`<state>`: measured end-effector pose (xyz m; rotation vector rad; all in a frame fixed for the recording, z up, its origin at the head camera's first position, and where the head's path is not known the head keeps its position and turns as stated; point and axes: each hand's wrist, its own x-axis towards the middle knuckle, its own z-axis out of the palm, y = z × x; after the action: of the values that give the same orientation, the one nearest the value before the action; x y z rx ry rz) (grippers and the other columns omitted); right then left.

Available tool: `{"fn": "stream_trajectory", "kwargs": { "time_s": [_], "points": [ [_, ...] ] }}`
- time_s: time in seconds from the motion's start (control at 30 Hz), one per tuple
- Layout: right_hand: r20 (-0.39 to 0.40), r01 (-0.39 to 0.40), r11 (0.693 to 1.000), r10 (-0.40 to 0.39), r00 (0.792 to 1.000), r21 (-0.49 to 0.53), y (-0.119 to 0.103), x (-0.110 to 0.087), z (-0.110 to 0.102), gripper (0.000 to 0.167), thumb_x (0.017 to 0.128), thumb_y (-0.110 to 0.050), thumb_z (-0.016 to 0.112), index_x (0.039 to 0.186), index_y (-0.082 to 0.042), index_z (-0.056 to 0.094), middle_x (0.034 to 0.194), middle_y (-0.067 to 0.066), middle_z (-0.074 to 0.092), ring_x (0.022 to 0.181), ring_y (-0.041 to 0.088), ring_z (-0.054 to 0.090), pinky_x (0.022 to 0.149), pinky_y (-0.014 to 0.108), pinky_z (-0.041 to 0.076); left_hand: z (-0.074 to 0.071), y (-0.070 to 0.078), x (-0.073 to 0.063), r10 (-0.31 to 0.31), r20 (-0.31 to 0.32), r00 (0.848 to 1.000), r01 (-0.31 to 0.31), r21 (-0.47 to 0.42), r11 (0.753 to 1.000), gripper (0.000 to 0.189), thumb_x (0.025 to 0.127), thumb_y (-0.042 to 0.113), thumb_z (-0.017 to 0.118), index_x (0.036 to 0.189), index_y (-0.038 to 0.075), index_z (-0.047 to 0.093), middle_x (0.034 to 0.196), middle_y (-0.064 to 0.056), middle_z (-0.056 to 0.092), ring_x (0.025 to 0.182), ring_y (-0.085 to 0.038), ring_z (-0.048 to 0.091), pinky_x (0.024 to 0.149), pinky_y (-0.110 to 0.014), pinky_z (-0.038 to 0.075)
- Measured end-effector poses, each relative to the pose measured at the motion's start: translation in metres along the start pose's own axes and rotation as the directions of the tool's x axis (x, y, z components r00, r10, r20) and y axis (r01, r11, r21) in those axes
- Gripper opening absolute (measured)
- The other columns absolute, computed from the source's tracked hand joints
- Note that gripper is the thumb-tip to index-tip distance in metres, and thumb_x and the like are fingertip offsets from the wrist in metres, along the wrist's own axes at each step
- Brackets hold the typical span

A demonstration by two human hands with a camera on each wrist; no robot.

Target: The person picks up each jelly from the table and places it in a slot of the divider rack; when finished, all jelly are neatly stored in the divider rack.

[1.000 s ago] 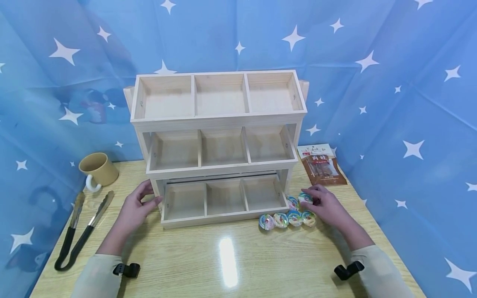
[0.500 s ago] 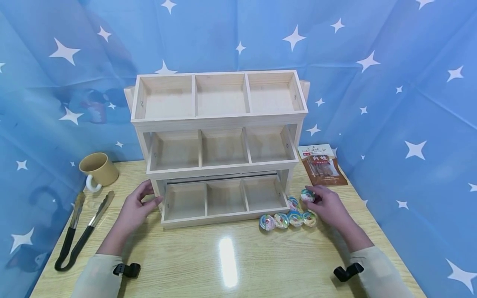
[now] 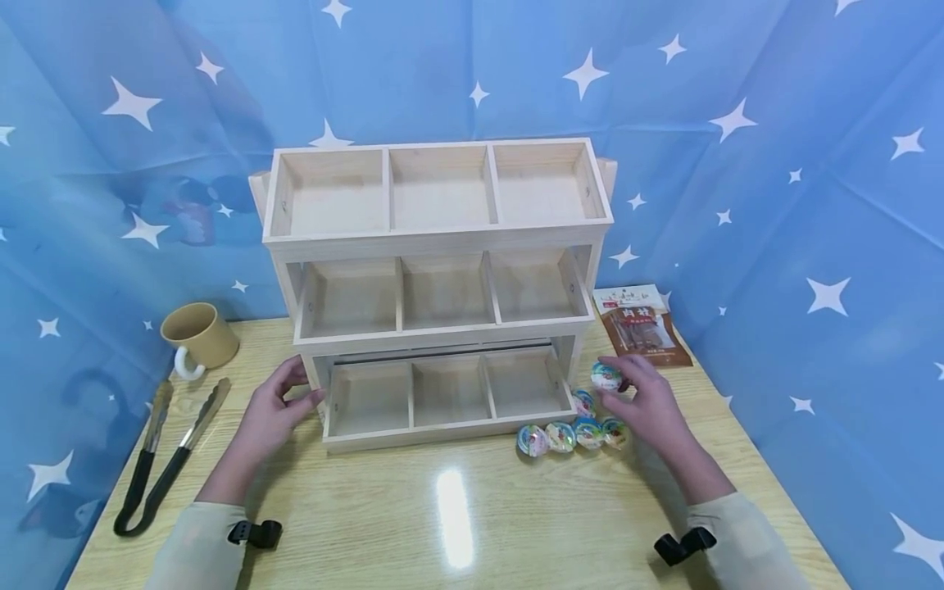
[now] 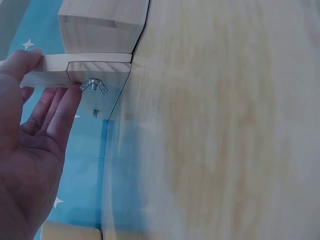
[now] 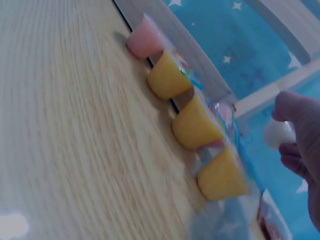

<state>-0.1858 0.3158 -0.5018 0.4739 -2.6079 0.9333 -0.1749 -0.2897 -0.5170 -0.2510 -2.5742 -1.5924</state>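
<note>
1. Blue cloth [image 3: 516, 49] printed with white stars hangs behind the wooden rack [image 3: 435, 239], and a wood-grain table [image 3: 354, 516] lies beneath it.

2. Three tiers make up the rack, each divided into three compartments; only the head view takes in all of them.

3. At the rack's lower left side, the left hand [image 3: 274, 414] grips the edge. Its far fingertips are hidden in the head view, but the left wrist view shows the thumb on one side of the wood and the fingers against the other.

4. That same wrist view alone reveals a metal wing nut [image 4: 93, 86] on the rack, just beside the fingertips.

5. To the right of the rack's bottom tier, the right hand [image 3: 642, 401] pinches a small lidded cup [image 3: 606, 376] between thumb and fingers. From the head, its printed lid shows; the right wrist view gives its whitish side, apart from the tabletop.

6. By the rack's front right corner stands a row of four cups [image 5: 197, 122], with a fifth cup [image 3: 583, 402] behind them. Seen from above they are mostly lids; from the right wrist, the row is one pink body and three yellow.

7. Right of the rack and farther back is a brown packet [image 3: 642, 332]; left of it are a tan mug [image 3: 206, 338] and black-handled tongs [image 3: 164, 483].
</note>
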Motion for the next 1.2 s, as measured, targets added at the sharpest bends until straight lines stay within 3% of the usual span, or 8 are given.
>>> {"fn": "stream_trajectory", "kwargs": {
  "time_s": [0.23, 0.4, 0.53, 0.67, 0.8, 1.2],
  "points": [
    [-0.013, 0.021, 0.999, -0.021, 1.0, 0.035, -0.015, -0.001, 0.003, 0.054, 0.088, 0.002, 0.087, 0.14, -0.003, 0.072, 0.118, 0.007, 0.068, 0.09, 0.019, 0.059, 0.065, 0.027, 0.051, 0.001, 0.001, 0.0, -0.002, -0.001, 1.0, 0.002, 0.006, 1.0, 0.062, 0.107, 0.014, 0.077, 0.163, 0.015, 0.052, 0.141, -0.015, 0.068, 0.12, -0.004, 0.061, 0.094, -0.016, 0.052],
    [0.019, 0.02, 0.998, -0.022, 1.0, 0.062, -0.03, -0.002, 0.008, 0.054, 0.09, 0.002, 0.085, 0.142, -0.002, 0.071, 0.117, 0.007, 0.067, 0.091, 0.018, 0.057, 0.059, 0.026, 0.048, 0.001, 0.001, -0.001, 0.002, -0.008, 1.0, -0.002, -0.004, 1.0, 0.063, 0.106, 0.011, 0.078, 0.163, 0.014, 0.051, 0.14, -0.017, 0.068, 0.119, -0.004, 0.061, 0.092, -0.016, 0.053],
    [0.045, 0.034, 0.996, -0.038, 0.998, 0.08, -0.042, -0.001, 0.015, 0.055, 0.088, 0.004, 0.085, 0.141, -0.001, 0.071, 0.117, 0.009, 0.068, 0.092, 0.019, 0.06, 0.062, 0.027, 0.053, 0.002, 0.001, -0.001, 0.004, -0.016, 1.0, -0.004, -0.008, 1.0, 0.064, 0.105, 0.009, 0.078, 0.163, 0.013, 0.052, 0.14, -0.018, 0.068, 0.118, -0.004, 0.061, 0.092, -0.016, 0.054],
    [0.063, 0.062, 0.994, -0.068, 0.996, 0.09, -0.053, 0.004, 0.022, 0.056, 0.087, 0.005, 0.086, 0.14, 0.001, 0.071, 0.121, 0.01, 0.07, 0.093, 0.019, 0.064, 0.07, 0.037, 0.062, 0.003, 0.001, 0.0, 0.008, -0.016, 1.0, -0.008, -0.019, 1.0, 0.064, 0.104, 0.007, 0.078, 0.162, 0.011, 0.052, 0.14, -0.019, 0.067, 0.119, -0.005, 0.061, 0.092, -0.017, 0.057],
    [0.091, 0.089, 0.99, -0.099, 0.991, 0.105, -0.066, 0.012, 0.031, 0.054, 0.087, 0.002, 0.087, 0.139, 0.001, 0.07, 0.121, 0.009, 0.07, 0.094, 0.02, 0.066, 0.076, 0.046, 0.064, 0.003, 0.0, 0.0, 0.009, -0.013, 1.0, -0.009, -0.041, 0.999, 0.065, 0.103, 0.003, 0.077, 0.162, 0.009, 0.051, 0.141, -0.021, 0.066, 0.119, -0.006, 0.061, 0.091, -0.019, 0.059],
    [0.24, 0.051, 0.987, -0.087, 0.967, 0.151, -0.116, 0.033, 0.064, 0.058, 0.091, -0.008, 0.088, 0.145, -0.001, 0.068, 0.126, 0.009, 0.067, 0.097, 0.017, 0.066, 0.08, 0.036, 0.064, 0.0, -0.004, 0.004, 0.022, 0.018, 1.0, -0.021, -0.055, 0.998, 0.065, 0.101, 0.001, 0.079, 0.16, 0.005, 0.051, 0.137, -0.023, 0.066, 0.119, -0.007, 0.061, 0.094, -0.02, 0.059]
  ]
}}
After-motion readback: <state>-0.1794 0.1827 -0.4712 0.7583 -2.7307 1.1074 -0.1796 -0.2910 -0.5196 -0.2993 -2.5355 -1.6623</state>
